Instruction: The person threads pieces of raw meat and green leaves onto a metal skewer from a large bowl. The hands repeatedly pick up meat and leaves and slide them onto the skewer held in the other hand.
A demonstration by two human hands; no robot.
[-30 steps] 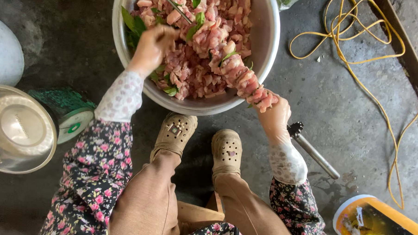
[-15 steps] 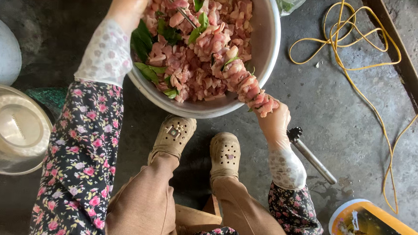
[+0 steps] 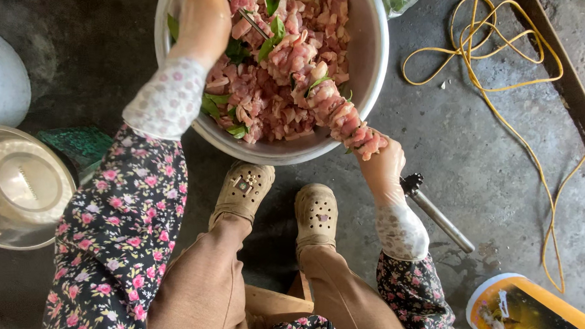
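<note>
Right hand (image 3: 382, 169): gloved, closed around the lower end of a loaded meat skewer (image 3: 339, 114), just outside the near rim of the big metal bowl (image 3: 374, 50). The skewer slants up and left from the fist, over the rim, its upper end resting among the loose meat.

Left hand (image 3: 203, 19): gloved, down inside the bowl at its far-left side, in the raw meat pieces (image 3: 277, 60) and green leaves (image 3: 271, 44). A thin metal rod (image 3: 246, 17) runs just beside it; I can't tell how far the hand is curled or whether it grips the rod or meat.

Bowl sits on the concrete floor (image 3: 487, 158), its near rim just above two beige clogs (image 3: 278, 200).

Risks, as I judge them:
- Lowest chunks sit at the fist, past the rim. If the grip slackens or the skewer tips down, they slide off onto the floor.
- Slick gloves plus pointed rods: a slip while pushing meat on could jab the palm.
- Metal tool (image 3: 433, 211) lies on the floor just behind the right wrist; easy to knock with the elbow.
- Yellow cord (image 3: 502, 113) coiled at the floor's right side: trip hazard when standing.
- Steel pot lid (image 3: 19, 187) near the left elbow could get bumped.
</note>
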